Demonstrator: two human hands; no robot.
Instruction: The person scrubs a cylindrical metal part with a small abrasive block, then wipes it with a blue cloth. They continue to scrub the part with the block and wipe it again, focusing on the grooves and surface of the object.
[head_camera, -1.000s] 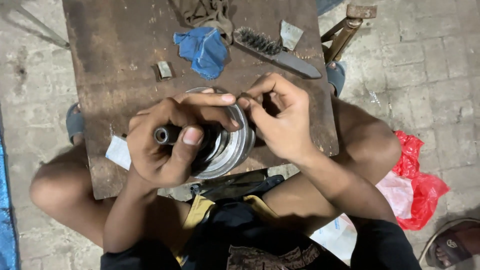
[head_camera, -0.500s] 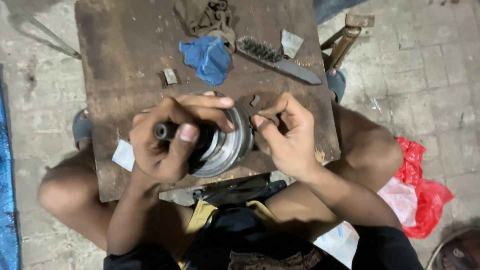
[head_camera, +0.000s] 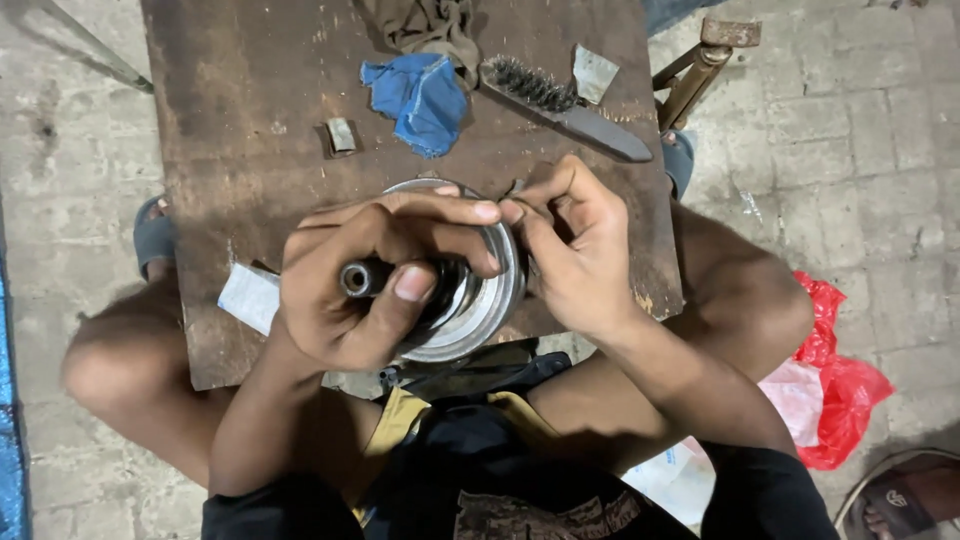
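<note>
Here my left hand (head_camera: 365, 285) grips the metal hub (head_camera: 470, 295) near the board's (head_camera: 240, 120) front edge; my right hand (head_camera: 570, 250) pinches a small piece at its rim.

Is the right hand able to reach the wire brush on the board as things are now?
Probably yes. The wire brush lies bare on the board just beyond the right hand, nothing between them. But its fingers are pinched at the metal pulley, so it must let go first.
</note>
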